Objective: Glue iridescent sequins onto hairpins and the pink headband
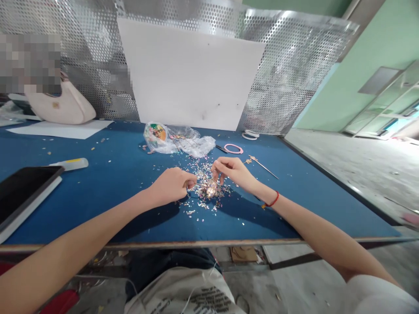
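My left hand (173,185) is closed in a pinch on a thin metal stick (200,185), which points right. At its tip a shiny, glittering head (211,190) lies over a scattered pile of small sequins (203,170) on the blue table. My right hand (234,171) hovers just above and right of that head, with thumb and fingers bent together. Whatever is between those fingertips is too small to make out. Right of it lie a gold stick with an ornamental end (264,167) and a smaller gold ornament (248,161).
Behind the pile are a crumpled clear plastic bag (203,146), a dark pen (221,149) and a pink ring (233,149). At left lie a glue-like bottle (73,164), a dark tablet-like device (26,192), white paper (62,129) and a handbag (70,104). A white board (193,74) stands behind.
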Action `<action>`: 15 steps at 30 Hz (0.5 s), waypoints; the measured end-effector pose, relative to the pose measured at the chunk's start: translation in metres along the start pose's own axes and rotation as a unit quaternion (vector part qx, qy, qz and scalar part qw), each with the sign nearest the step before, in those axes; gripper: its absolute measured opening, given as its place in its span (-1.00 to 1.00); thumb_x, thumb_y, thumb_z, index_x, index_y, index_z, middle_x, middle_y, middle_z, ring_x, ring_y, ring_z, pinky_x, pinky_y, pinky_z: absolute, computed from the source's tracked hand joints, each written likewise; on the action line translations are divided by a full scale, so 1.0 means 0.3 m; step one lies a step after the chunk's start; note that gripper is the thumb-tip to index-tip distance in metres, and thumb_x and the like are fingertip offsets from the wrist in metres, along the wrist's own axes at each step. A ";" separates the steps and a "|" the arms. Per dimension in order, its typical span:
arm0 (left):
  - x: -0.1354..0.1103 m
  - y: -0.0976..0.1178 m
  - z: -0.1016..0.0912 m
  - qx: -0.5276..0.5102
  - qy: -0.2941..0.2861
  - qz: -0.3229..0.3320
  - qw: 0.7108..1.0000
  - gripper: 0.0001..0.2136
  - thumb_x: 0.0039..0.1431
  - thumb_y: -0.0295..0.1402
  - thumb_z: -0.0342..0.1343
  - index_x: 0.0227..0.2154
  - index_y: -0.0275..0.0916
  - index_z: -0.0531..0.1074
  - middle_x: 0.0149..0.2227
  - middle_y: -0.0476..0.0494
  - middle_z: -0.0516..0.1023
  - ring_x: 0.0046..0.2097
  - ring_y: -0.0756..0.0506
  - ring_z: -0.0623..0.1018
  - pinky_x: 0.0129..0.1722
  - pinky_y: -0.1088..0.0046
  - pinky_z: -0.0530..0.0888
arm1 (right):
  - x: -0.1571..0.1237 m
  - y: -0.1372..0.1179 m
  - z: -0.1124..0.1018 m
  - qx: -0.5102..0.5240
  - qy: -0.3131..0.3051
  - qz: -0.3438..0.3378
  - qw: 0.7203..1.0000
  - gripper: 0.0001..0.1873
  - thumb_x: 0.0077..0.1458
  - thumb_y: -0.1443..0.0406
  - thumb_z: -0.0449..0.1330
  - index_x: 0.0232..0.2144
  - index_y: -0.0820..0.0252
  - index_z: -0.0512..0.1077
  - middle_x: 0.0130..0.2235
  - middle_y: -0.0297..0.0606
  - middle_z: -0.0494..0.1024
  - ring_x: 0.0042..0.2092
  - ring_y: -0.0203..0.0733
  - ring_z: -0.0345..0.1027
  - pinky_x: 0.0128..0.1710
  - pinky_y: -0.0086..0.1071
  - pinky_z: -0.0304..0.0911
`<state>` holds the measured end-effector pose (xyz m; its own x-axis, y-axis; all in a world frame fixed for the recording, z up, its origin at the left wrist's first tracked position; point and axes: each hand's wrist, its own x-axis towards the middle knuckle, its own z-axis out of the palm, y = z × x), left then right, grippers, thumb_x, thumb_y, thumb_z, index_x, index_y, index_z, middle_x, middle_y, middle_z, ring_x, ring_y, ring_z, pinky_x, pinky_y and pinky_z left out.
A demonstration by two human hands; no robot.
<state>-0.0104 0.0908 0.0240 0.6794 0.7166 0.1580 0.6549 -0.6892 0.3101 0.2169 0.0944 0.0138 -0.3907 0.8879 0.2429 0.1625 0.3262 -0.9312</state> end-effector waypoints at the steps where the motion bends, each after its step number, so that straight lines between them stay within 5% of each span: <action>1: 0.000 0.000 -0.002 -0.003 0.003 0.001 1.000 -0.74 -0.23 -0.61 -0.11 -0.55 -0.21 0.43 -0.65 0.03 0.35 -0.58 0.01 0.24 -0.49 0.49 0.11 | 0.002 -0.001 -0.007 0.015 -0.004 0.003 1.000 -0.63 0.14 0.03 0.18 -0.41 0.24 0.47 -0.45 -0.29 0.49 -0.47 -0.35 0.37 -0.51 -0.46 0.35; 9: 0.002 -0.004 -0.027 0.015 0.001 -0.009 1.000 -0.72 -0.21 -0.60 -0.10 -0.51 -0.21 0.46 -0.66 0.01 0.35 -0.59 0.00 0.25 -0.49 0.45 0.10 | 0.010 -0.015 -0.030 0.209 -0.010 0.082 0.974 -0.49 0.24 -0.03 0.01 -0.18 0.27 0.52 -0.14 -0.06 0.61 -0.10 -0.12 0.50 0.03 -0.21 0.35; 15: 0.015 -0.056 -0.046 0.047 0.007 -0.009 0.999 -0.73 -0.07 -0.56 -0.11 -0.42 -0.21 0.48 -0.56 -0.07 0.48 -0.52 -0.04 0.38 -0.47 0.44 0.16 | 0.014 -0.017 -0.035 0.248 0.009 0.047 0.968 -0.59 0.24 0.04 0.07 -0.11 0.20 0.49 0.01 -0.11 0.55 0.06 -0.11 0.43 0.15 -0.19 0.25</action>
<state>-0.0230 0.1072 0.0325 0.6634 0.7294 0.1667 0.6951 -0.6833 0.2235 0.2240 0.0999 0.0224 -0.3792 0.9128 0.1515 -0.2596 0.0522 -0.9643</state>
